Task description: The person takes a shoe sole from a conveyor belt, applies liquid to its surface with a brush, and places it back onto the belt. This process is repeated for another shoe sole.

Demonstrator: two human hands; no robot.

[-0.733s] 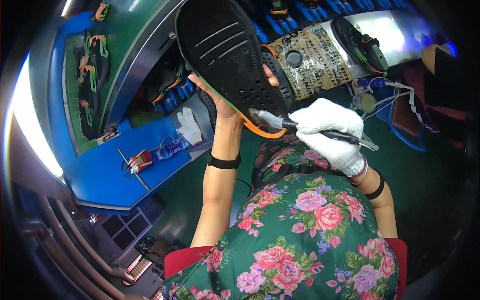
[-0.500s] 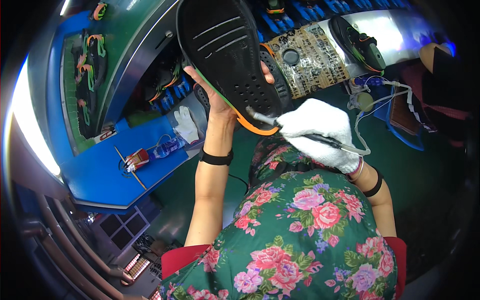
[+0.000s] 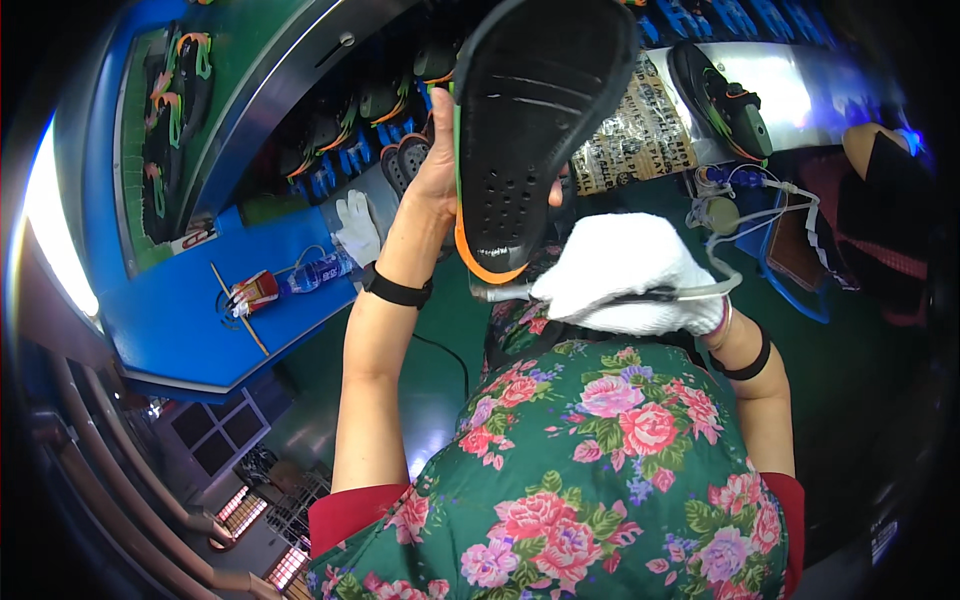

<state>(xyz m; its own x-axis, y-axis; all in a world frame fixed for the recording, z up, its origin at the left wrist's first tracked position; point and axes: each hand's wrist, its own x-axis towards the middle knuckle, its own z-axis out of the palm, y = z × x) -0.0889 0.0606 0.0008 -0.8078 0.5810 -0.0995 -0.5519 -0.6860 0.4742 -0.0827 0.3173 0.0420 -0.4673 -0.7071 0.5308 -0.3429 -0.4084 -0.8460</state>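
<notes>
A black shoe sole (image 3: 530,130) with small holes and an orange and green rim stands upright before me. My left hand (image 3: 437,175) grips it from behind, thumb along its left side and fingertips showing at the right. My right hand (image 3: 625,275), in a white knitted glove, is closed round a brush (image 3: 500,293) fed by a pale hose (image 3: 725,265). The brush tip lies just below the sole's orange end; whether it touches the rim I cannot tell. Near that end the sole looks shiny.
A blue table (image 3: 180,340) at the left carries a bottle (image 3: 320,272), a red packet (image 3: 255,292) and a white glove (image 3: 357,228). Behind, a metal conveyor (image 3: 790,95) bears a black shoe part (image 3: 720,105). A taped brown sheet (image 3: 635,140) lies beside it. Several blue racks stand farther back.
My left hand has moved the sole to the right and turned it slightly. The brush has come off the sole's face and down to below its orange end.
</notes>
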